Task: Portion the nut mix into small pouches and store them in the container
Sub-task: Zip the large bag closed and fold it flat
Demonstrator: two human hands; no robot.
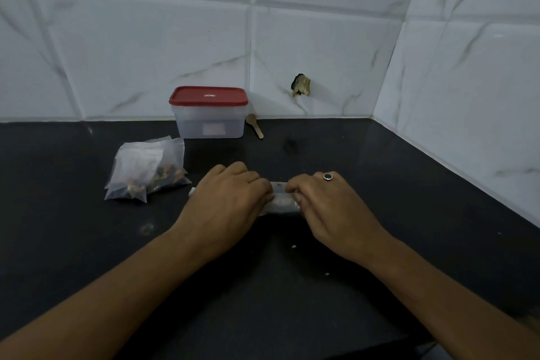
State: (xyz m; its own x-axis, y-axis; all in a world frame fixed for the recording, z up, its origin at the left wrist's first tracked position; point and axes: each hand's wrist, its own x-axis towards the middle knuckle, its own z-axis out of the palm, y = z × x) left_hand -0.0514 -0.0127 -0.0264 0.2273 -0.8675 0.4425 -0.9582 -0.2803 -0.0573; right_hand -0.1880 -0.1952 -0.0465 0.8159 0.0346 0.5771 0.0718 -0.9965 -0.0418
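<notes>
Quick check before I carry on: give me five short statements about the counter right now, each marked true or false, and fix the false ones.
1. The container has its red lid on. True.
2. The wooden spoon lies left of the container. False: it lies on the container's right, by the wall.
3. Filled pouches lie on the counter, left of the hands. True.
4. The left hand is resting idle, away from the pouch. False: both hands press on the pouch between them.
5. A ring is on the right hand. True.
</notes>
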